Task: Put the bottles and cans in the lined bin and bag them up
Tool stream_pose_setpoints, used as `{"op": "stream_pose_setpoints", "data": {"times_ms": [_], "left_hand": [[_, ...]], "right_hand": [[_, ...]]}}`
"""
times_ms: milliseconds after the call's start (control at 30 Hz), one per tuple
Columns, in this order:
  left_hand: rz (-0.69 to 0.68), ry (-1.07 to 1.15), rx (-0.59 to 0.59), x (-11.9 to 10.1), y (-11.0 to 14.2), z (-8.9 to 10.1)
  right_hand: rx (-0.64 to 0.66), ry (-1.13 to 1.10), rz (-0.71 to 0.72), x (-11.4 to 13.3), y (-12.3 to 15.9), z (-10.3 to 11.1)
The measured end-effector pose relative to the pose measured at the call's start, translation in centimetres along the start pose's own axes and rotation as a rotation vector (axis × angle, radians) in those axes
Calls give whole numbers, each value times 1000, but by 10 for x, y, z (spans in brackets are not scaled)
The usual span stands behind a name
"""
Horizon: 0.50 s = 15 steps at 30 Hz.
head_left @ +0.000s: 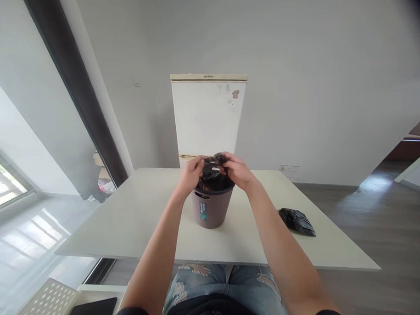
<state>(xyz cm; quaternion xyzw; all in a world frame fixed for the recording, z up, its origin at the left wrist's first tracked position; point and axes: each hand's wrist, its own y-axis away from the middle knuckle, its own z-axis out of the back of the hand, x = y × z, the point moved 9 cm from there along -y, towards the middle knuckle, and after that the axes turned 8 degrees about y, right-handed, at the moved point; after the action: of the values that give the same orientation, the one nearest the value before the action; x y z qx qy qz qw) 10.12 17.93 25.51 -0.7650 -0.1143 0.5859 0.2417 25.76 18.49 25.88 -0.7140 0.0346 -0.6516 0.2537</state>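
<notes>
A mauve trash can (215, 208) with a dark rim, a handle slot and a label stands upright on the white table. A black garbage bag (212, 171) bunches up at its mouth. My left hand (191, 174) pinches the bag's edge above the left of the rim. On the other side, my right hand (238, 171) grips the gathered black plastic with its fingers closed. How far the bag reaches into the can is hidden. To the right lies a folded bundle of black plastic (297, 221), apart from both hands.
The white table (136, 210) spreads out around the can. Behind it stands a white refrigerator (208, 116) against a grey wall. At lower left are a cream perforated container (46, 303) and a flat black item (91, 313).
</notes>
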Motion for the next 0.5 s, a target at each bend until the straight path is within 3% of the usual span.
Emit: {"op": "stream_pose_setpoints", "data": {"times_ms": [167, 367, 433, 500], "left_hand": [[-38, -51, 31, -1, 4, -8], [-57, -74, -43, -5, 2, 0], [-39, -83, 13, -4, 1, -5], [1, -87, 84, -2, 0, -12]], "right_hand": [[-152, 57, 19, -9, -6, -1], [-322, 182, 67, -5, -5, 6], [-280, 240, 111, -1, -6, 0], [-130, 254, 120, -2, -9, -17]]}}
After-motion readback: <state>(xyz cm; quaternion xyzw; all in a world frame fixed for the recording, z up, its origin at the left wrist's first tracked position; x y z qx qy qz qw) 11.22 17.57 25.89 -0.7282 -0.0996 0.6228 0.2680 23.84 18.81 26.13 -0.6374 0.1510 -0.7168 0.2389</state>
